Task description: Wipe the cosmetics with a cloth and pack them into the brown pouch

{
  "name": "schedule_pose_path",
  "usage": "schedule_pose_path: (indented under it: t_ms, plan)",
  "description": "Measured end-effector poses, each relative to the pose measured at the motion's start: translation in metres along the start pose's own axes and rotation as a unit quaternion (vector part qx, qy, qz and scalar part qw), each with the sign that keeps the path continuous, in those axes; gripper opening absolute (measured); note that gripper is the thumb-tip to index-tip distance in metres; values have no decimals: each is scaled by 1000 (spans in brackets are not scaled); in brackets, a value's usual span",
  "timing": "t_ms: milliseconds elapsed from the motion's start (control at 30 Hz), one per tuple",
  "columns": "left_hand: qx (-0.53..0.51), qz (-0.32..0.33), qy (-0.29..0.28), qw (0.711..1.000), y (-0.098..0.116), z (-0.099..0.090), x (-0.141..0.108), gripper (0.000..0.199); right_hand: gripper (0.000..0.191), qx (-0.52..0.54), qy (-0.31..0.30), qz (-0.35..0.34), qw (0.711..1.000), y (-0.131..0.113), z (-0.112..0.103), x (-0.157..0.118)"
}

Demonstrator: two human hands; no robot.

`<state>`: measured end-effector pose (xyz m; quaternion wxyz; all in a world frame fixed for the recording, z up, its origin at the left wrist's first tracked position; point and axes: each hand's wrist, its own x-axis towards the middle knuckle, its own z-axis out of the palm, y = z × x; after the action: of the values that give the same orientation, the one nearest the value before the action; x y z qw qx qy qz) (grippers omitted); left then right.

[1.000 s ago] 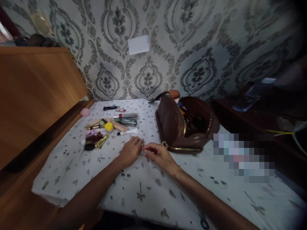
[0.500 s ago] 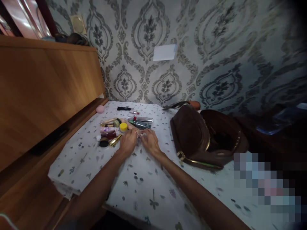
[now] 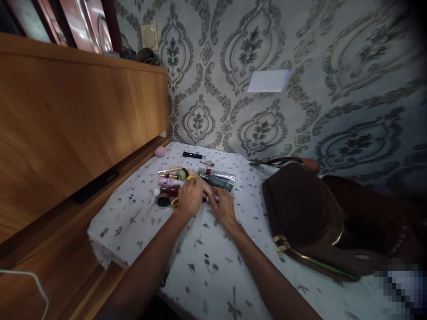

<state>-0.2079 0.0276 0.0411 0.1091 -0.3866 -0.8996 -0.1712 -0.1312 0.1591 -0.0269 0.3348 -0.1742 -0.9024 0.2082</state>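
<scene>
My left hand (image 3: 191,196) is over the cosmetics with its fingers curled down and closed; what they hold, if anything, is hidden. It covers most of a yellow-lidded jar (image 3: 190,178) and part of a gold tube (image 3: 174,202). Close on its right, my right hand (image 3: 224,205) has its fingers bent together at a small dark-and-white item (image 3: 205,199) that I cannot make out. A beige strip-like thing (image 3: 207,189) runs between the hands. Just beyond them lie a dark green box (image 3: 216,181) and a silver tube (image 3: 222,174).
A dark red bottle (image 3: 170,190), a round black-lidded jar (image 3: 163,200) and a pink tube (image 3: 168,181) lie left of my hands. A pink sponge (image 3: 159,152) and black tube (image 3: 192,155) lie farther back. A brown bag (image 3: 300,209) stands right; a wooden cabinet (image 3: 83,120), left.
The view has swung left, so everything sits farther right. My left hand has come over the yellow-lidded jar, and a small dark-and-white item now shows between my hands.
</scene>
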Motion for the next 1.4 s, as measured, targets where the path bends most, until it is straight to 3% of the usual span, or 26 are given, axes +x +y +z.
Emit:
schedule_pose_path:
  t_ms: [100,200,333,567,767,967,1100,1267,1400]
  plan:
    - [41,-17,34,998,-13,-5,4,37,31,-7,4,-8,1000,-2,-1,0]
    - [52,2,23,998,-19,-4,5,42,30,-4,7,-14,1000,-3,-1,0]
    - [66,20,-19,997,-16,-3,4,34,30,2,13,-13,1000,-1,0,0]
    - [71,13,-33,997,-11,-4,4,33,33,8,15,-2,1000,2,0,0]
    - [67,9,-28,997,-12,-4,4,33,30,17,21,-4,1000,3,-1,1]
    - [26,-15,1,1000,-20,-17,5,31,30,24,39,-6,999,5,3,1]
    - [7,-72,1,997,-50,-33,34,32,28,25,41,4,999,5,1,1]
    - [37,-132,-17,990,-114,-53,95,33,27,27,46,-7,999,3,-2,1]
    - [62,-185,-40,980,-154,-58,137,36,27,31,51,-2,998,2,-2,2]
